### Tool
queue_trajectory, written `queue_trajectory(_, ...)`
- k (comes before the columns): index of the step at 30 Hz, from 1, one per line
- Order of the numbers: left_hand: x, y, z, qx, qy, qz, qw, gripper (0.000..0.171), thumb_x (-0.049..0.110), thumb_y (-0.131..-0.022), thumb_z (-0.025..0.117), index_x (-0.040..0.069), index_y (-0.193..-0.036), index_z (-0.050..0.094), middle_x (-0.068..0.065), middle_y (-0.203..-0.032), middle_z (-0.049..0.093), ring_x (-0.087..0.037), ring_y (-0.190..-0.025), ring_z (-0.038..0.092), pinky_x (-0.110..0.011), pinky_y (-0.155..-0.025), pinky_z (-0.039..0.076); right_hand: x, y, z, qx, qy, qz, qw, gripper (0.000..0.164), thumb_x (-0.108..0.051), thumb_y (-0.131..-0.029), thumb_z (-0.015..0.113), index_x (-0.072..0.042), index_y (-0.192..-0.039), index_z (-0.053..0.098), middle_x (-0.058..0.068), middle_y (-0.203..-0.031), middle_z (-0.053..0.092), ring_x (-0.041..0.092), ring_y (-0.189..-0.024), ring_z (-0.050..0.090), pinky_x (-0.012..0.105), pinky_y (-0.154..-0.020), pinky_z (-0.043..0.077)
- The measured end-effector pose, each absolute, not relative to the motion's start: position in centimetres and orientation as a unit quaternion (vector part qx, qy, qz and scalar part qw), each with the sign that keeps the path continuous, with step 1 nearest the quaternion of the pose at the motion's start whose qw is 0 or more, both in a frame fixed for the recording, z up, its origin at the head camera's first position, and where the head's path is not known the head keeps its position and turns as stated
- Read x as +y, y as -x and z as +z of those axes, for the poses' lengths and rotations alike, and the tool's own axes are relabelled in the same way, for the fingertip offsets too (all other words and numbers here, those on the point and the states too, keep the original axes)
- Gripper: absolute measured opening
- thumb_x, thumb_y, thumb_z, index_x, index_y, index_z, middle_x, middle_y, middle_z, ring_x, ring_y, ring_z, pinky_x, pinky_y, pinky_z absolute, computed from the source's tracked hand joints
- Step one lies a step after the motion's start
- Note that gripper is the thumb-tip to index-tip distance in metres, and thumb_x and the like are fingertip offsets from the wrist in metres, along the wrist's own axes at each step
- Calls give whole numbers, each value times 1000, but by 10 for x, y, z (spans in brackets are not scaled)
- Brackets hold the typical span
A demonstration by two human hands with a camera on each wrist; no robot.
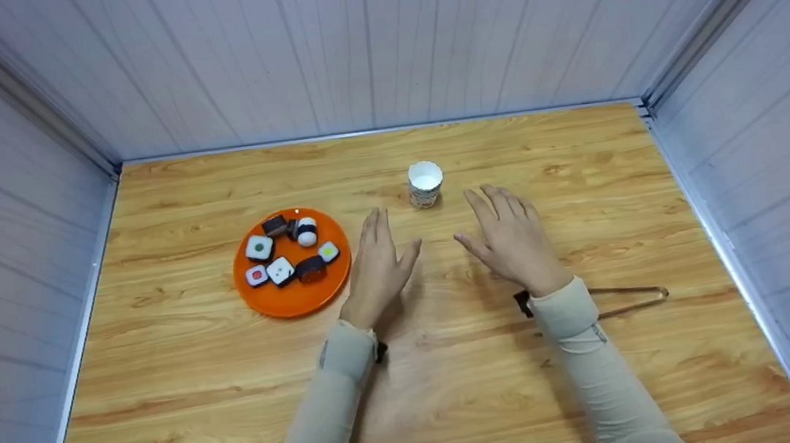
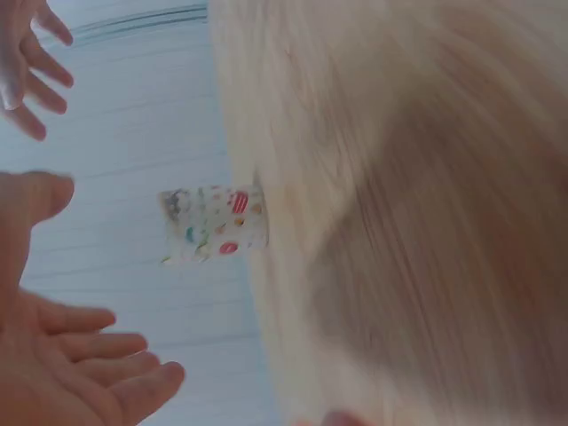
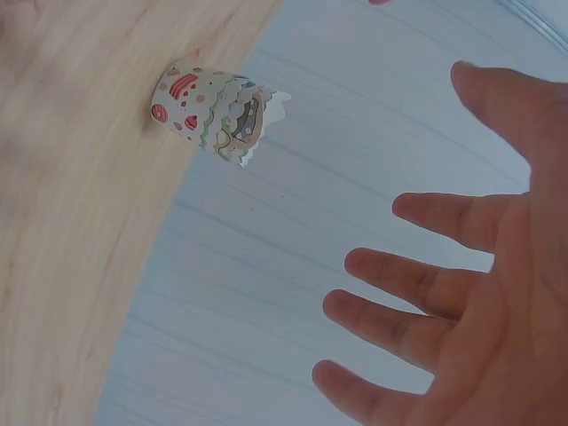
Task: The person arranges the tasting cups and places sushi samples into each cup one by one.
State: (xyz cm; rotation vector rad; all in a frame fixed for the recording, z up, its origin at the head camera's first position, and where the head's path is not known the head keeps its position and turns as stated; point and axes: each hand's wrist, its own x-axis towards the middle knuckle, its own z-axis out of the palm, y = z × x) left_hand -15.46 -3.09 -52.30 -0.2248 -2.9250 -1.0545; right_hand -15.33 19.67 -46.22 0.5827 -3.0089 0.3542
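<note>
- Spread left hand point(image 1: 376, 267) and right hand point(image 1: 512, 242), both empty, nearer than upright, white, printed paper cup point(image 1: 425, 189).
- Looked light, thin-walled, crushable; called for gentle hold around mid-wall.

The bench point(image 1: 181, 354) had a wood-grained top. On it stood an upright patterned cup point(image 1: 426, 193), with an orange plate point(image 1: 293, 302) to its left and partly hidden tongs point(image 1: 626, 290) towards the right.

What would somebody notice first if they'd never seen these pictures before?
Probably the bright orange plate of dark and white sushi-like pieces, just left of the left hand. Next, perhaps the white cup with red pictures, standing upright farther back, between the left hand and the right hand, which both hold nothing.
</note>
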Motion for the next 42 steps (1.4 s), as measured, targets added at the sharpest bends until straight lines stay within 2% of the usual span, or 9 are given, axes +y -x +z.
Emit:
queue_trajectory(7,-15,199,-543,-911,42,-409,26,80,35,-98,65,-8,-153,26,-28,-156,29,-35,-144,30,-43,-115,28,185,188,-463,-971,-212,104,41,63,-44,-102,54,-6,-151,41,21,-143,47,39,-132,43,60,-106,34)
queue_trajectory(18,3,238,-564,-892,5,-453,2,80,34,-95,70,-12,-149,32,-28,-151,36,-37,-139,37,-42,-113,32,163,243,-471,-968,-236,74,51,47,-34,-103,57,-4,-138,56,18,-124,60,37,-114,57,54,-96,45)
queue_trajectory(22,10,247,-565,-893,4,-449,-5,76,28,-94,70,-9,-149,33,-27,-149,40,-36,-138,39,-41,-112,34,154,260,-477,-967,-238,70,62,38,-34,-103,56,-5,-127,65,16,-116,64,35,-108,59,53,-93,46)
queue_trajectory(26,15,254,-565,-890,13,-456,14,72,22,-94,69,-10,-148,35,-28,-145,44,-37,-135,42,-42,-111,35,143,274,-484,-968,-231,74,60,33,-34,-103,57,-7,-115,72,13,-109,67,33,-102,61,53,-91,46)
queue_trajectory(33,19,259,-569,-885,28,-463,38,61,8,-92,64,-5,-147,39,-20,-142,50,-30,-132,47,-37,-110,36,125,287,-497,-970,-224,74,54,32,-35,-103,57,-10,-101,77,11,-96,69,31,-91,64,55,-87,47)
queue_trajectory(37,19,261,-574,-879,37,-471,63,52,4,-91,63,-2,-141,47,-16,-136,57,-27,-127,52,-34,-107,39,118,290,-501,-973,-219,59,44,31,-31,-103,55,-9,-99,76,11,-93,69,31,-88,65,54,-86,48)
queue_trajectory(42,19,261,-578,-869,40,-489,72,57,6,-92,65,-2,-144,43,-16,-136,57,-26,-126,53,-35,-106,40,116,290,-503,-974,-219,55,32,29,-27,-103,54,-7,-103,75,12,-96,69,31,-89,66,53,-85,48)
